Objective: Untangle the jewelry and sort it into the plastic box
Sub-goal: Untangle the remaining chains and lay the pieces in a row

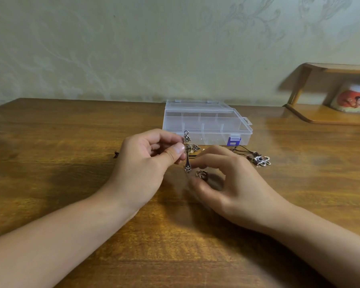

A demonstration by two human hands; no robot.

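My left hand pinches a dark metal cross pendant between thumb and fingers, holding it upright just above the table. My right hand is beside it, fingers curled around a small ring-like piece; this hand is blurred. A thin dark cord runs behind the cross. A silver flower-shaped charm on black cords lies on the table to the right. The clear plastic box with dividers stands shut behind the hands, with a purple latch at its front.
The wooden table reaches to a pale patterned wall. A wooden shelf at the far right holds a round tin. A small dark cord end lies left of my left hand.
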